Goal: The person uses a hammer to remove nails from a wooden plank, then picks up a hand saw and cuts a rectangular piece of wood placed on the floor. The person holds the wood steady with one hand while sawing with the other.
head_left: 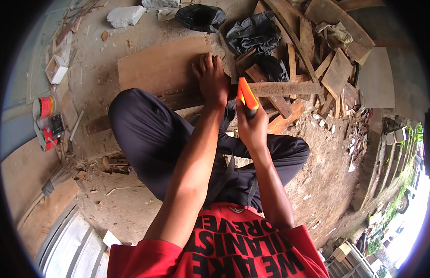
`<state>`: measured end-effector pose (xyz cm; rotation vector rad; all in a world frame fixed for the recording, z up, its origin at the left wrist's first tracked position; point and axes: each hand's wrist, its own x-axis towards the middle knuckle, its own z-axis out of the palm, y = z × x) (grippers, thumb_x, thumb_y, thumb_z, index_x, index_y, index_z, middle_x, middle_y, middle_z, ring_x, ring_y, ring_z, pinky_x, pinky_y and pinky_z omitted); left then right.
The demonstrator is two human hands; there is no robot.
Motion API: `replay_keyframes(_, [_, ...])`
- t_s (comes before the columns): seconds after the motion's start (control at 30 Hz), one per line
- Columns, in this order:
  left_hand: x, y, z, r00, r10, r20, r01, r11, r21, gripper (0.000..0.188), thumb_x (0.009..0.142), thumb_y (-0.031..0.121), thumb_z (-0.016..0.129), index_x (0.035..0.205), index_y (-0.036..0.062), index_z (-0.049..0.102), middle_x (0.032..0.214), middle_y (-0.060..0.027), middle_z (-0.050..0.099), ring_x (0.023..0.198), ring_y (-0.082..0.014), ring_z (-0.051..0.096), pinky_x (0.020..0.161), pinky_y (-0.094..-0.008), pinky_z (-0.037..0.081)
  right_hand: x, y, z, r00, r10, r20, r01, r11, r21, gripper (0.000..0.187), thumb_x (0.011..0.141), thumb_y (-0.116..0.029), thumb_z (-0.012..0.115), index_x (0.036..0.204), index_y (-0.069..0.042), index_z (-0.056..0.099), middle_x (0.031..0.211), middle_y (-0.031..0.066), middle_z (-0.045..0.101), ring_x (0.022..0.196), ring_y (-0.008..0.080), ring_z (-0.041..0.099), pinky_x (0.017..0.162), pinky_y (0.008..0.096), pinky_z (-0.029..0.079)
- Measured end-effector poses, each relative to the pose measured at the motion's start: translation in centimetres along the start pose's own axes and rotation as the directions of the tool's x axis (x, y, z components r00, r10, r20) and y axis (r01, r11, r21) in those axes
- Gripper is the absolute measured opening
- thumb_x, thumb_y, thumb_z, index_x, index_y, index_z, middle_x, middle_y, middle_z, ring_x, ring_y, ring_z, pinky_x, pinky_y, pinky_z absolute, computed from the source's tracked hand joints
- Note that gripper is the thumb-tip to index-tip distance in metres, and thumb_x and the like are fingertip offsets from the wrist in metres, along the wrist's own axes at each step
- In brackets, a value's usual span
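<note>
My left hand (212, 79) presses down on a flat brown wooden board (159, 65), its fingers slightly bent and apart. Close by on the right, my right hand (252, 124) is closed around the orange and black handle of what looks like a hand saw (246, 96). The saw's blade is seen edge-on and mostly hidden, so its contact with wood cannot be made out. A narrow plank (287, 88) reaches rightward from beside the saw handle. My bent legs in dark trousers frame the near side of the board.
Scrap wood (335, 74) is heaped at the far right, beside black plastic bags (254, 32). Concrete chunks (125, 16) lie at the far left. Red and yellow containers (44, 107) and a stick broom (55, 178) are at the left. Small debris litters the dirt floor.
</note>
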<state>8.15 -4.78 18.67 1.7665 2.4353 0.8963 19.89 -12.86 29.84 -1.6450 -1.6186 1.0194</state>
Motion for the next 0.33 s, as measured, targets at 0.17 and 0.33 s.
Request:
replay_keyframes(0.17, [0.0, -1.2, 1.7, 0.999, 0.002, -0.045, 0.001, 0.997, 0.08, 0.038, 0.085, 0.014, 0.062, 0.123, 0.0086, 0.06, 0.138, -0.01, 0.051, 0.134, -0.0302, 0.047, 0.115, -0.0635, 0.03, -8.3, -3.6, -6.3, 0.983, 0.134, 0.125, -0.143, 0.988, 0.063, 0.023, 0.095, -0.006, 0.066, 0.115, 0.004, 0.06, 0.085, 0.0087, 0.064, 0.08, 0.0081, 0.06, 0.071, 0.0276, 0.048])
replay_keyframes(0.33, [1.0, 0.0, 0.2, 1.0, -0.007, 0.019, 0.006, 0.999, 0.049, 0.056, 0.075, 0.013, 0.074, 0.128, 0.0133, 0.056, 0.137, -0.0088, 0.05, 0.133, -0.0306, 0.048, 0.114, -0.064, 0.031, -12.1, -7.8, -11.6, 0.92, 0.339, 0.197, -0.344, 0.939, -0.009, 0.03, 0.093, -0.013, 0.072, 0.117, 0.003, 0.065, 0.087, 0.0144, 0.075, 0.086, 0.0203, 0.076, 0.074, 0.0285, 0.056])
